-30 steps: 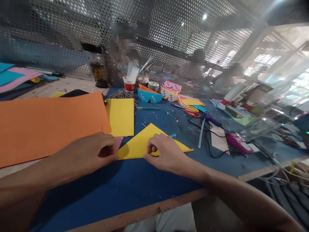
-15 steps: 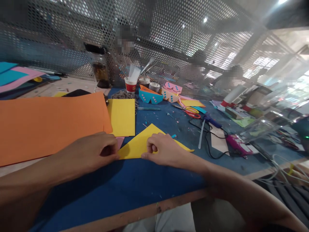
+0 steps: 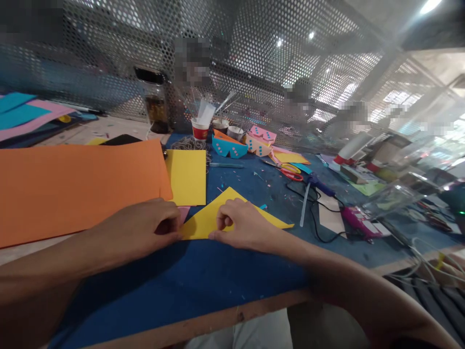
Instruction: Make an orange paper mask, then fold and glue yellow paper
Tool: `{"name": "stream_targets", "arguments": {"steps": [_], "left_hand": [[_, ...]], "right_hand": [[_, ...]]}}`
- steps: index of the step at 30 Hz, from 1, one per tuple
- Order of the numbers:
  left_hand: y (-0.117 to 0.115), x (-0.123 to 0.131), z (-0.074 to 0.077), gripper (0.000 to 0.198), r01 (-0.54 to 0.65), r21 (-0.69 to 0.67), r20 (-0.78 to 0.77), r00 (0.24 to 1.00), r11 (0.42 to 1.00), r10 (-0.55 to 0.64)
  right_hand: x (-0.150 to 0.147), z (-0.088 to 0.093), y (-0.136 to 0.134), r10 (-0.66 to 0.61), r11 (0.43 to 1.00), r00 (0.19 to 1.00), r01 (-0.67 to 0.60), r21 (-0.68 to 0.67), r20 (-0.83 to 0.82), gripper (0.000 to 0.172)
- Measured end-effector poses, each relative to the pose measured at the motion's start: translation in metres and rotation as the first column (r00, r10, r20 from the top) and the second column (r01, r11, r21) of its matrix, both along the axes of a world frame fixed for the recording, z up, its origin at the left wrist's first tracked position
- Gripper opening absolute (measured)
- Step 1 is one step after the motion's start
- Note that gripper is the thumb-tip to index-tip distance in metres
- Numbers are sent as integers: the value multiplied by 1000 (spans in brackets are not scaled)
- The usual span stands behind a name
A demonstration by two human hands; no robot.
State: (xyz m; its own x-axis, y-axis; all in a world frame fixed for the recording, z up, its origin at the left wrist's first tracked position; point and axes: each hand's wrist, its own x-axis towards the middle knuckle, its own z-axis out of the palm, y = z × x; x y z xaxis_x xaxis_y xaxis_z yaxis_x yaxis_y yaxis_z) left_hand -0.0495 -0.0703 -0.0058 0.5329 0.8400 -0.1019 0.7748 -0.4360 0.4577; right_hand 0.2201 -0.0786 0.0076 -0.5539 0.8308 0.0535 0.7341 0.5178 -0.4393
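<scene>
A yellow paper folded into a triangle lies on the blue table mat, its peak pointing away from me. My left hand pinches the triangle's left corner between thumb and fingers. Curled over the middle of its near edge is my right hand, thumb and fingers closed on the paper. The right corner of the triangle sticks out beyond my right wrist. Orange sheets lie beside my left hand, partly under my forearm, and a yellow rectangular sheet sits behind it.
Paper glasses, scissors and a paper cup stand or lie farther back. A glue gun with a black cable and a magenta device are at right. A jar stands by the perforated screen.
My right hand has slid slightly left along the near edge of the yellow triangle. My left hand keeps its pinch at the corner. The view has shifted a little.
</scene>
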Motion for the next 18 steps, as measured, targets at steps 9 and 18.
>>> {"name": "stream_targets", "arguments": {"steps": [9,18], "left_hand": [[-1,3,6,34,26,17,13,1000,1000,-26],[1,0,-2,26,29,-12,37,999,1000,-29]], "right_hand": [[-8,-4,-4,-70,995,995,65,75,73,39],[-13,-7,-2,88,994,991,-81,69,-103,18]]}}
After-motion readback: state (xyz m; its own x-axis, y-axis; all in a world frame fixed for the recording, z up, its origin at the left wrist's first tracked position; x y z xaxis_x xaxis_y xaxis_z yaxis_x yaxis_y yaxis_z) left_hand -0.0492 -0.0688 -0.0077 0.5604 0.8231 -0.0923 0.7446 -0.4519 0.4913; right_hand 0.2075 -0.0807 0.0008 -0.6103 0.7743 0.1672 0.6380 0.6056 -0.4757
